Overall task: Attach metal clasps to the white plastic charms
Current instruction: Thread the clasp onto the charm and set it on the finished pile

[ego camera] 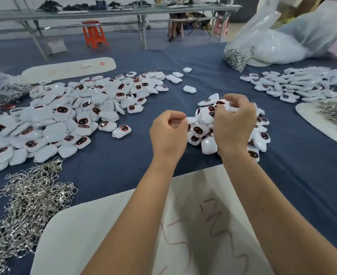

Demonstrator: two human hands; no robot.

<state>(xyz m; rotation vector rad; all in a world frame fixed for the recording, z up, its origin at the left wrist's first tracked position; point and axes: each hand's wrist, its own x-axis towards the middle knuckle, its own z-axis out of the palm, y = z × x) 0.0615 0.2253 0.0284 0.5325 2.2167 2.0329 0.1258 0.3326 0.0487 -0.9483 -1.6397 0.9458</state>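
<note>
Both my hands work over the small heap of white charms (203, 133) on the blue cloth (124, 171). My right hand (234, 122) pinches one charm (230, 108); my left hand (168, 132) curls its fingers, what they pinch I cannot tell. Loose metal clasps (26, 197) lie heaped well left.

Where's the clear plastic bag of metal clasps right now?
In the head view, the clear plastic bag of metal clasps sits far right on the blue tablecloth, beside a large white bag.
</note>
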